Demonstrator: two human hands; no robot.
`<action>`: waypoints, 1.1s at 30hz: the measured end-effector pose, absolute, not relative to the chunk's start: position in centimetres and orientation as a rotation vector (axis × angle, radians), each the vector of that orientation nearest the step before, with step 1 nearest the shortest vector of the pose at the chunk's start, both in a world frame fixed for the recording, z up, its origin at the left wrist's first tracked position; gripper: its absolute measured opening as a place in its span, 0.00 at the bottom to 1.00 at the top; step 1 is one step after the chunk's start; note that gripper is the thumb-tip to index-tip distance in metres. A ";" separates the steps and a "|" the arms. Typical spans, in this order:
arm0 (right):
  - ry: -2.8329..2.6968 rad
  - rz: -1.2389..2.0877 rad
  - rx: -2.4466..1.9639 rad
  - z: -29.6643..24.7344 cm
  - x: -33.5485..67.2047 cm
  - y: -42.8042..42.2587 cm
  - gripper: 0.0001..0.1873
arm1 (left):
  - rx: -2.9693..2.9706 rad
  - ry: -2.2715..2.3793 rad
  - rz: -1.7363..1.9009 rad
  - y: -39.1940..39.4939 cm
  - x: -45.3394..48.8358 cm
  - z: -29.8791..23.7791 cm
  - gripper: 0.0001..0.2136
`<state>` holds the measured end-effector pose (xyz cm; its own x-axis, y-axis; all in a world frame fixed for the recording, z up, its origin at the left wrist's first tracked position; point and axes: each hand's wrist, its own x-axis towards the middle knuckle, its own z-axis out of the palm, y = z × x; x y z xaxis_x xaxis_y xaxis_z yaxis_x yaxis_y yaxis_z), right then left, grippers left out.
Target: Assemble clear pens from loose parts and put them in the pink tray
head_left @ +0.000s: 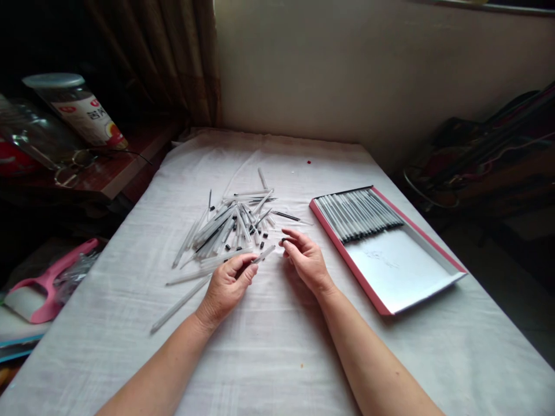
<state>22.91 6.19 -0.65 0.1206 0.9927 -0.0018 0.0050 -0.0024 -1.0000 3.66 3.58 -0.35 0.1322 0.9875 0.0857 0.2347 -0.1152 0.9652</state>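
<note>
Left hand (pixel 225 286), lying just nearer the viewer than the pile of pen parts (pixel 234 222), with thumb and fingers closed on a translucent pen barrel (pixel 265 252); the barrel's free end points away from the pile's near edge toward the right hand (pixel 307 260). The right hand sits beside the pile's near right corner, its fingertips pinched together on a small black part (pixel 285 239), close to the barrel tip but not touching it. The pile is a loose heap of clear barrels, thin refills and short black pieces lying crosswise on a white cloth (pixel 277 346). Several barrels have strayed to the near left of the pile, the longest being a single tube (pixel 180 303). To the right of the pile, well apart from it, lies a shallow red-edged tray (pixel 403 271); a row of assembled pens (pixel 358 214) fills its far end side by side, the near end showing bare white. Beyond the pile, toward the wall, a small red speck (pixel 309 162) rests on the cloth. Far left of the pile, off the cloth, stand a labelled clear jar (pixel 82 112) and, lower down, a pink-handled tool (pixel 47 283).
</note>
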 end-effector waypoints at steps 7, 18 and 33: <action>-0.773 1.479 -1.090 0.0 23.9 4.7 0.15 | 1.804 1.276 1.034 3.4 3.8 0.3 0.09; -0.927 1.511 -1.129 -0.1 24.3 4.7 0.13 | 1.935 1.240 1.019 3.3 3.7 -0.1 0.09; -1.062 1.453 -1.151 0.3 24.5 4.6 0.13 | 1.948 1.251 0.968 3.0 3.8 -0.1 0.10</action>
